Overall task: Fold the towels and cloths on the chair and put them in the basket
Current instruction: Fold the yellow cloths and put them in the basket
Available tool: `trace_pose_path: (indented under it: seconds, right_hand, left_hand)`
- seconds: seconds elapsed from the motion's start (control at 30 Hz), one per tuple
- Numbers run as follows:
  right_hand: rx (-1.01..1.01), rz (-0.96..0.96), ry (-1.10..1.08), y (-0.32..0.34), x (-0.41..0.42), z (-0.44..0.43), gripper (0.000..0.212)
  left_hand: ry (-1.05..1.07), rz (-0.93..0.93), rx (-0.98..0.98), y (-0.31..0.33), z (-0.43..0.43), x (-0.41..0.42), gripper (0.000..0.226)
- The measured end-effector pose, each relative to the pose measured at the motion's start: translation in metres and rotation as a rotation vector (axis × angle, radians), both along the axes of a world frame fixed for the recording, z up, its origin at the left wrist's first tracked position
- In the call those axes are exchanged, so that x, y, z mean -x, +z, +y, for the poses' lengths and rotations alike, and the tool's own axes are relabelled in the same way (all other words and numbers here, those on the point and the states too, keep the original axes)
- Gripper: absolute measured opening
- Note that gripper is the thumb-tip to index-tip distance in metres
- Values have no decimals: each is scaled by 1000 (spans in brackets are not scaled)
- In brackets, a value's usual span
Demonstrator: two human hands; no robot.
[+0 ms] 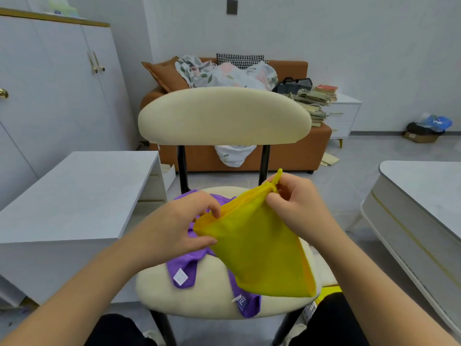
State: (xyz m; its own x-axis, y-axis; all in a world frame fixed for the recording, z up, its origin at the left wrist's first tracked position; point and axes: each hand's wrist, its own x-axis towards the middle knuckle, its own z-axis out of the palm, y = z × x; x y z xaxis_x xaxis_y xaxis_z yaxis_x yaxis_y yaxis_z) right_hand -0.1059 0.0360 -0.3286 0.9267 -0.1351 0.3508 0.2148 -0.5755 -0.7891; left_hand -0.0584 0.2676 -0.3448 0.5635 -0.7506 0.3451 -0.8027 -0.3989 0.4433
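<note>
Both hands, left hand (185, 224) and right hand (296, 203), pinching folded yellow cloth (259, 248), purple cloths (184, 268) half hidden beneath

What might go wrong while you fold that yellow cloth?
The yellow cloth is held up only by its top corners, pinched by the left hand and right hand; a slip could undo the fold. One purple cloth hangs over the front edge of the chair seat and might slide off.
</note>
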Motion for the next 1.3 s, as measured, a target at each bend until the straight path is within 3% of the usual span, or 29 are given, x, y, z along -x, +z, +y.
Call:
trace_pose_path:
  seconds: [0.1, 0.23, 0.3, 0.37, 0.47, 0.53, 0.6, 0.77, 0.9, 0.97, 1.07, 1.2, 1.3]
  right_hand:
    - [1, 11, -10, -2, -2, -3, 19]
    - [49, 13, -30, -2, -2, -12, 22]
    - [62, 46, -22, -2, -1, -20, 28]
    - [9, 119, -2, -4, 0, -26, 21]
    - [-178, 195, 22, -11, -3, -23, 17]
    - [-253, 227, -1, -18, -11, -15, 17]
    - [-300, 270, -41, -33, -27, -11, 17]
    - [-330, 404, -157, -78, -87, -16, 21]
    - [-334, 495, -281, -119, -127, -29, 21]
    - [-361, 527, -319, -137, -134, -35, 24]
    - [-376, 538, -340, -144, -135, -37, 22]
    - [-391, 526, -351, -143, -134, -35, 18]
    - [-390, 539, -352, -143, -132, -33, 19]
  left_hand:
    - [-64, 12, -40, -15, 1, -6, 16]
    - [-47, 36, -100, -24, -1, -10, 32]
    - [-23, 82, -27, -23, 4, -12, 37]
    - [23, 284, 150, -17, 8, -12, 36]
    - [46, 729, 456, -14, 1, -11, 43]
    - [142, 898, 598, -22, -12, -16, 40]
    - [323, 980, 650, -29, -26, -28, 28]
    - [667, 940, 580, -70, -54, -87, 36]
    - [761, 1174, 551, -96, -66, -117, 46]
    - [772, 1113, 465, -110, -64, -111, 40]
    - [748, 961, 454, -128, -49, -86, 7]
    - [470, 742, 206, -141, -28, -55, 23]
    - [347, 429, -23, -147, -23, -45, 31]
